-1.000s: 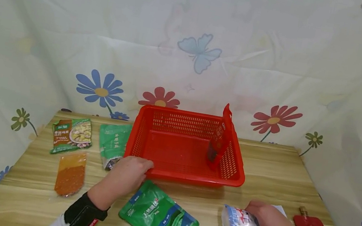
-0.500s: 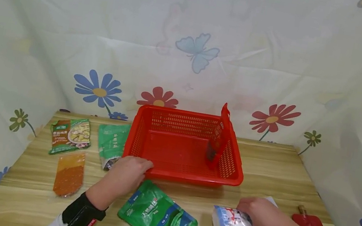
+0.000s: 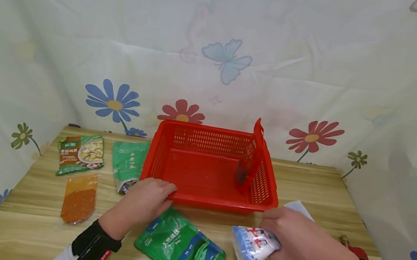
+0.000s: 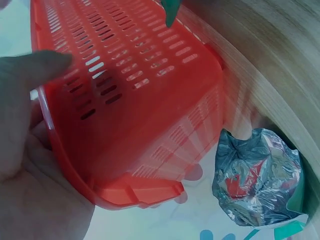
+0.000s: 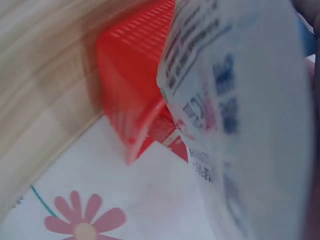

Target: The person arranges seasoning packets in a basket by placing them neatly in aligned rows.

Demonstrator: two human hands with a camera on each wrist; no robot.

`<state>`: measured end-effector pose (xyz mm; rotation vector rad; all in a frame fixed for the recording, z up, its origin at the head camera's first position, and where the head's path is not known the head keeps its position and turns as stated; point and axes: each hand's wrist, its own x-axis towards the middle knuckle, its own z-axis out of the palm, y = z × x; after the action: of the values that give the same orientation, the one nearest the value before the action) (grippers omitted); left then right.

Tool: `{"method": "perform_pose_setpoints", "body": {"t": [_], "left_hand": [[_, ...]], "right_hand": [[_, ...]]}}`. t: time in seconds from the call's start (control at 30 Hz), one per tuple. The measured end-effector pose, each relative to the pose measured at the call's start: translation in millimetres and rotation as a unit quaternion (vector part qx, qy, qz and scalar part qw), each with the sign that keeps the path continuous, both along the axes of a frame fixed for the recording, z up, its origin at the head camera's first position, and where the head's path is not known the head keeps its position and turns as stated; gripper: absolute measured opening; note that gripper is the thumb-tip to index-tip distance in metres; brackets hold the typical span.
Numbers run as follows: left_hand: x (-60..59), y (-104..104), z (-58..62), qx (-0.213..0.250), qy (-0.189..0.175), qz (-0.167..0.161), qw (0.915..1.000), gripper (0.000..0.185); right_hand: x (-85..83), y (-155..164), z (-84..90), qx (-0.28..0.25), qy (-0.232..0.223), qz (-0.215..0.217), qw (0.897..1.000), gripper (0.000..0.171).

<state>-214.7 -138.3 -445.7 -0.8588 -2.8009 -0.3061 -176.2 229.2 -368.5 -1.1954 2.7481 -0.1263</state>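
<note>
A red plastic basket [image 3: 205, 200] stands at the middle of the wooden table, with a red pouch [image 3: 251, 158] leaning upright against its right wall. My left hand [image 3: 147, 200] grips the basket's front left corner [image 4: 130, 190], fingers curled over the rim. My right hand [image 3: 289, 240] holds a white and blue packet [image 3: 252, 248] lifted off the table, just in front of the basket's right corner; the packet [image 5: 240, 115] fills the right wrist view. A green packet [image 3: 182, 247] lies flat between my hands.
Left of the basket lie a green soup packet [image 3: 81, 154], another green packet [image 3: 128, 165] and an orange sauce sachet [image 3: 79, 197]. A red spouted pouch [image 3: 354, 250] lies at the right behind my wrist. Flowered cloth walls [image 3: 220, 58] close in the table.
My right hand has lifted the white and blue packet and carried it left and toward the basket. The left hand has stayed on the basket's corner.
</note>
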Motion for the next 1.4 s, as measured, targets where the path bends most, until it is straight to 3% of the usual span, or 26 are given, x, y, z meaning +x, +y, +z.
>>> {"method": "perform_pose_setpoints", "body": {"t": [0.2,0.43,0.53,0.6,0.63,0.7,0.73,0.8,0.9,0.97,1.0,1.03,1.1,1.27,1.4], "left_hand": [[5.2,3,-0.5,0.027,0.012,-0.011,0.9995,0.042],[30.0,28,3.5,0.098,0.089,-0.071,0.9886,0.057],[44.5,41,3.4,0.15,0.057,-0.084,0.9835,0.06],[53.1,49,3.5,0.196,0.001,-0.086,0.9768,0.061],[56.4,53,3.4,0.226,-0.039,-0.086,0.9696,0.06],[60.4,60,3.2,0.293,-0.128,-0.084,0.9438,0.059],[61.4,63,3.1,0.329,-0.174,-0.082,0.9243,0.058],[61.4,69,2.7,0.402,-0.271,-0.071,0.8718,0.053],[60.2,78,2.5,0.493,-0.392,-0.05,0.7751,0.05],[60.8,84,3.3,0.532,-0.451,-0.027,0.7163,0.05],[61.5,88,4.2,0.544,-0.472,-0.018,0.6931,0.05],[62.2,92,5.1,0.55,-0.488,-0.009,0.6778,0.05],[63.1,99,6.5,0.547,-0.506,0.009,0.6669,0.048],[64.1,109,11.8,0.508,-0.514,0.041,0.6897,0.042],[66.1,112,14.2,0.498,-0.524,0.052,0.6889,0.043]], "right_hand": [[-4.0,-10,9.5,0.014,0.041,0.036,0.998,0.038],[-9.2,-22,17.2,0.016,0.068,0.064,0.995,0.042],[-10.4,-27,21.1,0.014,0.066,0.065,0.996,0.047],[-10.9,-30,23.5,0.014,0.068,0.069,0.995,0.049],[-11.3,-31,24.6,0.013,0.069,0.071,0.995,0.05],[-11.5,-34,26.7,0.009,0.074,0.077,0.994,0.051],[-11.6,-35,27.4,0.008,0.075,0.08,0.994,0.051],[-11.6,-36,28.5,0.004,0.078,0.086,0.993,0.052],[-11.4,-38,29.4,-0.003,0.081,0.089,0.993,0.052],[-11.8,-40,30.2,-0.006,0.082,0.093,0.992,0.052],[-12.1,-41,30.7,-0.007,0.083,0.095,0.992,0.052],[-12.3,-42,31.4,-0.009,0.083,0.097,0.992,0.052],[-12.7,-44,33.1,-0.014,0.083,0.101,0.991,0.051],[-13.4,-51,35.8,-0.022,0.072,0.11,0.991,0.049],[-13.0,-56,34.1,-0.014,0.074,0.125,0.989,0.048]]}}
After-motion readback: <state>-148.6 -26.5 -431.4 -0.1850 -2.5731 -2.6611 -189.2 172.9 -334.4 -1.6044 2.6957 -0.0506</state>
